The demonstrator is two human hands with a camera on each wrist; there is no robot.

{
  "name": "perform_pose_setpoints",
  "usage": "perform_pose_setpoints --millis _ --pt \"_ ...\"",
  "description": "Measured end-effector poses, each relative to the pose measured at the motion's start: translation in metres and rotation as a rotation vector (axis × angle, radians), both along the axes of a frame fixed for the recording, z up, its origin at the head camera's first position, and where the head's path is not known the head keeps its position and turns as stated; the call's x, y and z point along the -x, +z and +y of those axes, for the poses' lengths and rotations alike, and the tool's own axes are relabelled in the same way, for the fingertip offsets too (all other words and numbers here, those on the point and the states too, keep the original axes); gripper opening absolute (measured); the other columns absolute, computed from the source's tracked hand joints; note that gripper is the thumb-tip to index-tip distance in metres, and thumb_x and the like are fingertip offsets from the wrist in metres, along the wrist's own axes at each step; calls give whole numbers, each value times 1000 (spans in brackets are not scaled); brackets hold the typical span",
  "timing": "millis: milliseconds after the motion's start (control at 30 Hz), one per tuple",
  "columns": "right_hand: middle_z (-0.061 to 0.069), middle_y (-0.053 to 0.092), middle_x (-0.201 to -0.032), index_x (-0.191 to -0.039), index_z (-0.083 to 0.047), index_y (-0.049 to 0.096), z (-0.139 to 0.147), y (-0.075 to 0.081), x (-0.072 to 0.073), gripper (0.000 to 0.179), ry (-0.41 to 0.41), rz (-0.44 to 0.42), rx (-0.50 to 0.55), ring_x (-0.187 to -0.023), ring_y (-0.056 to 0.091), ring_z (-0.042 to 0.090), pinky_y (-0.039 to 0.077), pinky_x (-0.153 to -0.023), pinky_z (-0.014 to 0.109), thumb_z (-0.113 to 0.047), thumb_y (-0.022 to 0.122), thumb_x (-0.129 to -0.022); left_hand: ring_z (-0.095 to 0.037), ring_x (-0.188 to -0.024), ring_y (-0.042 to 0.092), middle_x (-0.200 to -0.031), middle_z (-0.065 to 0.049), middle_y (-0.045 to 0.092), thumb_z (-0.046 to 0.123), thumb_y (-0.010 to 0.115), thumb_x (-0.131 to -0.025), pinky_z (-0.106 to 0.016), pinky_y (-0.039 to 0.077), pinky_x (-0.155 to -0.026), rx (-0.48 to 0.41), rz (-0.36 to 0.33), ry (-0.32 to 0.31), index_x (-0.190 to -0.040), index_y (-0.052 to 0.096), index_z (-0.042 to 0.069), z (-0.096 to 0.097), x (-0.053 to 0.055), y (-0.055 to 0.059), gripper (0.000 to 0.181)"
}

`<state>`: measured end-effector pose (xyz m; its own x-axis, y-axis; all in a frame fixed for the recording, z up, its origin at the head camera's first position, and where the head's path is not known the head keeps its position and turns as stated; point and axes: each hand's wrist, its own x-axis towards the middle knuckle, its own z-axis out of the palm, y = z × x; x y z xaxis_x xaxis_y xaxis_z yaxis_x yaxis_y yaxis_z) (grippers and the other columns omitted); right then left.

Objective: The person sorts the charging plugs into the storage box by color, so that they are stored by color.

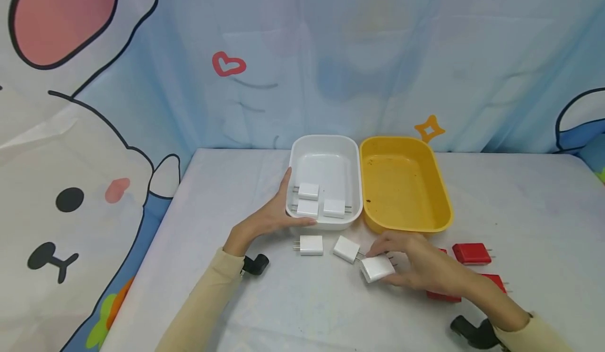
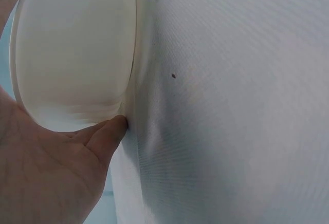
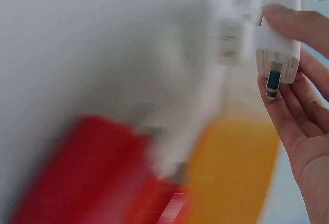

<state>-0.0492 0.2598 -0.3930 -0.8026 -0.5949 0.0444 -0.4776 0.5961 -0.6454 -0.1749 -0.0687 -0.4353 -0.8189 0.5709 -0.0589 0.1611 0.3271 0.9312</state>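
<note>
My left hand (image 1: 271,213) holds the near-left corner of a white plastic tray (image 1: 326,226), thumb along the front rim and fingers against the left wall. In the left wrist view the fingertips reach the bottom of the tray's wall. Three white plug-in chargers (image 1: 334,208) lie inside the tray. Between thumb and fingers, my right hand (image 1: 420,265) pinches another white charger (image 1: 377,268), its metal prongs pointing right in the head view. Close beside it on the cloth are a white charger (image 1: 346,249) lying askew and a second white charger (image 1: 311,245).
A yellow tray (image 1: 406,226) stands right beside the white one. Several red chargers (image 1: 471,254) lie on the white-covered table (image 1: 534,210), some partly hidden under my right hand and forearm. A printed curtain (image 1: 331,79) hangs behind the table.
</note>
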Motion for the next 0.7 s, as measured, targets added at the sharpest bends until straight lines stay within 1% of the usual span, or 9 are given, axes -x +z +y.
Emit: perform_pose_setpoints --millis 100,167,267,367,467,533,600,700 --pt "-13 69 -112 -113 -25 79 -6 18 11 42 -1 37 50 -99 62 10 59 -88 28 -14 95 -77 -19 -159 7 -176 -4 -3 32 88 -83 -51 15 -126 8 4 9 -165 -21 21 -2 -1 0 138" --pt "-12 70 -111 -112 -24 79 -9 28 22 42 -8 92 86 -98 62 11 59 -86 29 -10 95 -76 -20 -159 7 -176 -5 -3 31 88 -84 -52 15 -126 4 9 7 -165 -21 21 -2 -1 0 137" --pt "-9 71 -111 -111 -18 80 -13 40 42 40 -34 184 124 -99 62 12 59 -86 32 -7 95 -76 -20 -159 11 -176 -6 0 29 88 -83 -51 17 -126 -20 19 -7 -165 -21 22 -3 -1 2 137" --pt "-3 73 -109 -111 -10 79 -20 50 64 38 -80 225 146 -97 65 15 60 -88 39 -5 94 -76 -20 -158 14 -175 -6 4 29 89 -83 -50 18 -126 -38 29 -20 -165 -21 21 -3 1 1 137" --pt "6 74 -107 -112 -2 77 -27 58 85 39 -139 212 138 -97 67 22 58 -92 47 -5 93 -77 -20 -158 13 -175 -7 2 31 89 -83 -50 18 -126 -27 19 -16 -165 -22 20 -3 1 0 138" --pt "11 73 -107 -113 1 76 -32 61 98 39 -177 196 120 -98 68 26 57 -94 50 -5 92 -79 -19 -158 13 -175 -5 0 32 89 -82 -49 18 -126 -20 8 -11 -165 -22 21 -3 1 0 139" --pt "15 71 -108 -116 4 75 -35 62 109 39 -210 165 96 -100 68 31 56 -96 52 -7 91 -81 -19 -157 14 -175 -5 2 32 89 -83 -49 19 -126 -24 0 -14 -165 -23 22 -2 1 0 139" --pt "19 70 -109 -118 6 74 -41 59 124 39 -245 115 62 -103 68 35 55 -97 53 -8 89 -84 -18 -156 19 -175 -5 6 29 89 -83 -47 20 -125 -55 11 -32 -165 -22 23 -2 2 0 138"
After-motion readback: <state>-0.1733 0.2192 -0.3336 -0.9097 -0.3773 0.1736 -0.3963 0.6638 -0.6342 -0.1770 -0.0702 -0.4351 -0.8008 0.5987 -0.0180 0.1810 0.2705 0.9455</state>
